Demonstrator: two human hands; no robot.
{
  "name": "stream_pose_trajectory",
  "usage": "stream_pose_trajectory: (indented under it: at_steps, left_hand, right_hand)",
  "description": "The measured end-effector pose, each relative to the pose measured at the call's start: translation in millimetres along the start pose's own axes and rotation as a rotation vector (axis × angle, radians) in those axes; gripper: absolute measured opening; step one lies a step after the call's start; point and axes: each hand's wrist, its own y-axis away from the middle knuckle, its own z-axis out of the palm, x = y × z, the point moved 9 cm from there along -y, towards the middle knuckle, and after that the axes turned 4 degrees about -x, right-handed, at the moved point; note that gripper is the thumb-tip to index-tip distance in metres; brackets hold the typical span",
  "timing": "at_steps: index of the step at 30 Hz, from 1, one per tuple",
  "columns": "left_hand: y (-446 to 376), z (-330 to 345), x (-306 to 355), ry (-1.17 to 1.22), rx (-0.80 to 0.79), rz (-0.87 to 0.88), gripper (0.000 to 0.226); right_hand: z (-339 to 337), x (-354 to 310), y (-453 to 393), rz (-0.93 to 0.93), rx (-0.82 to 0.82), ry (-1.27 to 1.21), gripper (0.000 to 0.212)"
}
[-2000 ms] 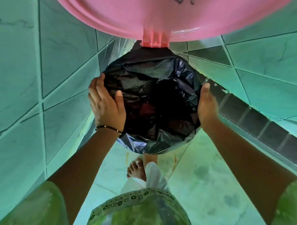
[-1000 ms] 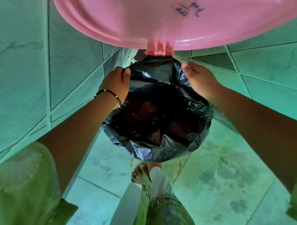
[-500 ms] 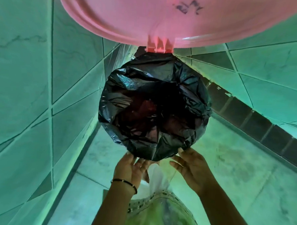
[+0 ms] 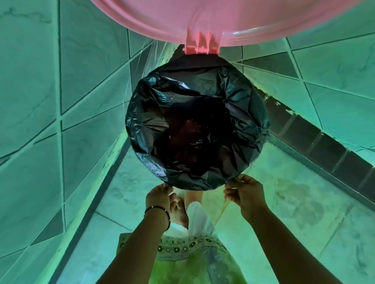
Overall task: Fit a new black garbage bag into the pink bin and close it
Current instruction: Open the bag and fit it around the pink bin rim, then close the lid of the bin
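Both hands shifted apart along the near rim since half a second earlier.

Left hand (image 4: 158, 195) and right hand (image 4: 245, 194) pinched the black garbage bag (image 4: 196, 129), folded over the pink bin's rim, hiding it. Film looked light, soft, slippery; best gripped at its overhang. Inside: only bag. Lid (image 4: 209, 14) stood open.

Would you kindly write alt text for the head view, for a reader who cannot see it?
Two hands, left hand and right hand, pinch the near edge of a black garbage bag stretched over a bin's mouth. The pink lid stands open above, in a tiled corner.
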Motion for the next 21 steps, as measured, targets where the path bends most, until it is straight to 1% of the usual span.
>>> stream_pose_trajectory:
  at_steps: [2,4,5,6,7,8,9,10,11,12,13,14,15,16,17,18,19,20,21]
  left_hand:
    - [-4,-2,2,0.096,0.018,-0.02,0.022]
    - [-2,0,8,0.297,-0.028,-0.037,0.022]
    - [2,0,15,0.366,-0.049,-0.034,0.023]
    - [7,-6,22,0.362,-0.019,-0.015,0.03]
    - [13,-16,33,0.271,0.06,0.038,0.038]
    - [22,-29,48,0.114,0.197,0.13,0.043]
    - [38,-40,69,-0.037,0.331,0.289,0.045]
    - [54,-43,87,-0.106,0.411,0.474,0.044]
    - [68,-37,99,-0.127,0.414,0.603,0.042]
    - [74,-28,105,-0.131,0.365,0.653,0.041]
    - [71,-16,104,-0.104,0.275,0.644,0.041]
    - [64,-6,100,-0.046,0.189,0.6,0.044]
    - [55,-1,95,0.016,0.125,0.537,0.05]
    - [47,0,88,0.067,0.104,0.464,0.059]
    - [38,-4,82,0.099,0.114,0.394,0.067]
    - [30,-10,76,0.114,0.136,0.35,0.07]
    - [30,-15,75,0.112,0.16,0.343,0.067]
    - [34,-20,78,0.084,0.196,0.366,0.062]
    - [44,-25,88,0.046,0.242,0.44,0.056]
  right_hand:
    - [3,-4,-6,0.035,0.0,-0.064,0.012]
    - [2,-8,-6,0.059,-0.005,-0.191,0.015]
    - [-1,-11,-2,0.063,0.018,-0.249,0.019]
    - [-8,-14,5,0.041,0.074,-0.262,0.023]
    - [-19,-22,14,-0.025,0.174,-0.193,0.024]
    - [-30,-36,27,-0.143,0.306,-0.034,0.024]
    - [-34,-55,44,-0.295,0.408,0.151,0.025]
    - [-28,-75,59,-0.452,0.441,0.292,0.029]
    - [-16,-89,65,-0.571,0.399,0.359,0.036]
    - [-1,-96,65,-0.633,0.304,0.357,0.043]
    - [12,-99,59,-0.65,0.202,0.322,0.048]
    - [21,-101,51,-0.647,0.131,0.277,0.05]
    - [25,-101,42,-0.629,0.101,0.22,0.05]
    - [25,-100,34,-0.599,0.1,0.148,0.046]
    - [20,-97,29,-0.572,0.121,0.091,0.041]
    - [13,-93,25,-0.54,0.156,0.059,0.035]
    - [5,-90,24,-0.505,0.194,0.049,0.031]
    - [-5,-89,26,-0.477,0.238,0.061,0.029]
    - [-13,-93,32,-0.48,0.274,0.091,0.028]
